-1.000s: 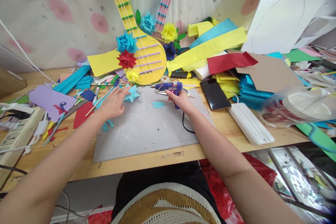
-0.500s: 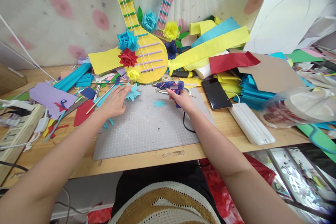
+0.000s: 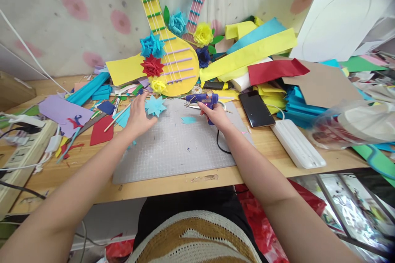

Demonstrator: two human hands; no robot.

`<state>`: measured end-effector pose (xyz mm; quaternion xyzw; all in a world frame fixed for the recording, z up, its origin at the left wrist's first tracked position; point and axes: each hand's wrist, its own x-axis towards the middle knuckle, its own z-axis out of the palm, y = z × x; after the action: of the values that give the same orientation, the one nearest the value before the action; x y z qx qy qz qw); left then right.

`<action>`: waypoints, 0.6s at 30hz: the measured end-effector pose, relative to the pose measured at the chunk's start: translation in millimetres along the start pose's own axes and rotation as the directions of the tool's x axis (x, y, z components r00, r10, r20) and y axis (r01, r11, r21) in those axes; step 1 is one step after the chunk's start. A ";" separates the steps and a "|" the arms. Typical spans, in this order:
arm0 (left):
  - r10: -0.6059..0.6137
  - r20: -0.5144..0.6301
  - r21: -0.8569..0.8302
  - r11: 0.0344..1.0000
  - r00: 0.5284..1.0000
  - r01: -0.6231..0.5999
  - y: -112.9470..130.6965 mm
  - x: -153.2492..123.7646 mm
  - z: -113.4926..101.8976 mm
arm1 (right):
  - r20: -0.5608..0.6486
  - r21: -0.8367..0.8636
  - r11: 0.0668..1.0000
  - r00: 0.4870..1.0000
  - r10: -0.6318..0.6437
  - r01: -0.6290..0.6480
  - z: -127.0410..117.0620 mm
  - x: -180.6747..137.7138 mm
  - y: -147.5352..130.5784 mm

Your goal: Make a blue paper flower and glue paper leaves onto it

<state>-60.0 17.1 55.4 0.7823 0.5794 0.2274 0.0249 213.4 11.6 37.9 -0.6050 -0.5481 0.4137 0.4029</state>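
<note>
My right hand [image 3: 216, 114] is closed round the handle of a blue glue gun [image 3: 201, 98], its nozzle pointing left over the far part of the grey cutting mat [image 3: 173, 154]. Just left of a light blue paper flower [image 3: 155, 106] is my left hand [image 3: 139, 118], fingers apart and nothing visible in it. Whether its fingertips touch the flower I cannot tell. A small light blue paper piece [image 3: 188, 120] lies on the mat between my hands. Scissors [image 3: 193, 106] lie partly hidden behind the glue gun.
Behind the mat stands a yellow paper guitar [image 3: 182, 70] with paper flowers. On the right are a phone [image 3: 256, 109], a white power strip [image 3: 298, 144] and a plastic bag [image 3: 354, 125]. Paper scraps and another power strip [image 3: 23, 160] occupy the left. A black cord [image 3: 219, 144] trails from the glue gun.
My left hand has come off the light blue flower and turned more upright, so the flower shows whole. My right hand keeps the glue gun in nearly the same place.
</note>
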 end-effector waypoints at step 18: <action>-0.260 -0.311 0.023 0.960 0.914 0.280 -13.6 -13.1 -4.2 | 0.008 -0.005 1.000 1.000 0.000 0.000 -0.7 -2.5 -5.0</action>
<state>-76.7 8.6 50.8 0.6506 0.6861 0.3201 -0.0597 212.2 9.4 43.0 -0.6043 -0.5508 0.4149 0.3992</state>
